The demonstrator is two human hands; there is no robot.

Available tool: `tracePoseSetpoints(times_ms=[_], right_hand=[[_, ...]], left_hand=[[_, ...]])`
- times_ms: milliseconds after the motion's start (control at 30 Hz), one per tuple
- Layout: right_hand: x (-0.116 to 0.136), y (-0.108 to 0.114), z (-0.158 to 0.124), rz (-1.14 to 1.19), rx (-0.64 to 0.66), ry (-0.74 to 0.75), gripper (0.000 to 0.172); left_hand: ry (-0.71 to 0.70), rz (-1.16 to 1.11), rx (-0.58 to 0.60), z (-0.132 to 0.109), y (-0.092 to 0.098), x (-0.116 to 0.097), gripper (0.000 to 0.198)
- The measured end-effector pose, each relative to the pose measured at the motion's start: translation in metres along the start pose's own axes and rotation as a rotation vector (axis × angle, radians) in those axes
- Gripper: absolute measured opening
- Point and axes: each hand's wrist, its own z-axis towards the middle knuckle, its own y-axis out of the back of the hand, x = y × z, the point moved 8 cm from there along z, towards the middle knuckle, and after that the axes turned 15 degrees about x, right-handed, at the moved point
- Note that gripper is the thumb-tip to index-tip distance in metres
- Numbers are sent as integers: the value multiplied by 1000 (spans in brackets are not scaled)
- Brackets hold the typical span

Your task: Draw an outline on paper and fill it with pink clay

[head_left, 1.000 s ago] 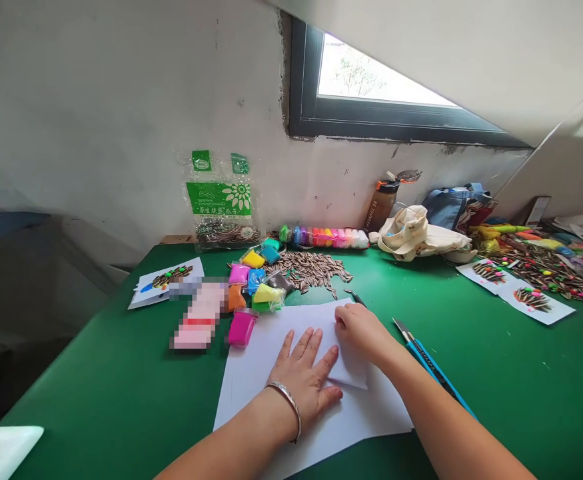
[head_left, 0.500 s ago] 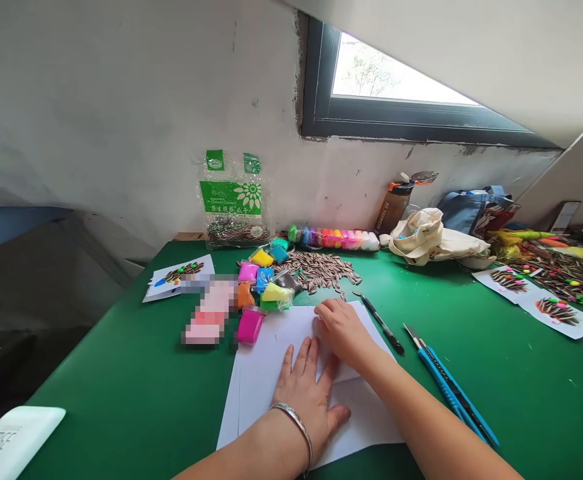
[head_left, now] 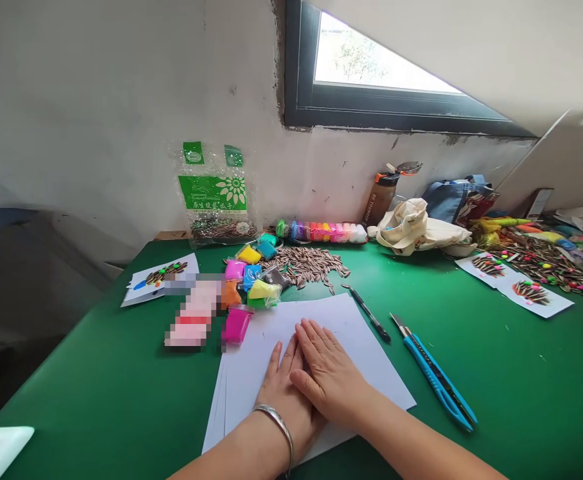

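White sheets of paper (head_left: 366, 347) lie stacked on the green table, their left edges slightly fanned. My left hand (head_left: 284, 393) rests flat on the top sheet, fingers stretched out, a silver bangle on its wrist. Across it lies my right hand (head_left: 331, 373), also flat, covering part of the left fingers and thumb. Neither hand holds anything. Just right of the paper are a black pen (head_left: 368, 313) and a blue craft knife (head_left: 436, 373) with its blade showing. Bags of coloured clay (head_left: 237, 325) sit at the paper's upper left corner.
Sunflower seeds (head_left: 306, 267) are piled behind the paper, before a green-labelled seed bag (head_left: 216, 200). A clay pack (head_left: 326, 232), a bottle (head_left: 381, 197) and a cloth bag (head_left: 416, 230) line the wall. Seed-decorated cards (head_left: 536, 293) lie right; another card (head_left: 164, 277) lies left.
My right hand has come down from the paper's upper part onto my left hand, its fingers now stretched flat. The view has shifted slightly to the right.
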Motion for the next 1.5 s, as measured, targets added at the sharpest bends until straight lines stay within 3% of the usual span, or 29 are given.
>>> tracePoseSetpoints(times_ms=[233, 500, 667, 767, 967, 1067, 1200, 1333, 1500], right_hand=[[-33, 1, -15, -150, -49, -85, 70], [-39, 3, -20, -161, -60, -95, 67], [-64, 16, -23, -102, -190, -257, 56], [-69, 29, -22, -85, -240, -266, 52], [-63, 47, -8, 13, -162, -202, 33], [-70, 47, -5, 125, -157, -201, 24], [-81, 42, -11, 239, -151, -246, 27], [-76, 39, -19, 204, -128, -264, 16], [-73, 41, -28, 90, -238, -317, 37]], left_hand=[[42, 30, 139, -10, 1, 18, 75], [92, 150, -40, -44, -9, 48, 72], [91, 155, -204, -53, -5, 54, 68], [142, 109, -259, -51, 0, 60, 65], [161, 61, -229, -44, 5, 64, 65], [162, 69, -209, -42, 5, 64, 65], [157, 84, -216, -41, 5, 64, 65], [158, 81, -238, -42, 6, 63, 66], [204, 52, -255, -43, 7, 67, 69]])
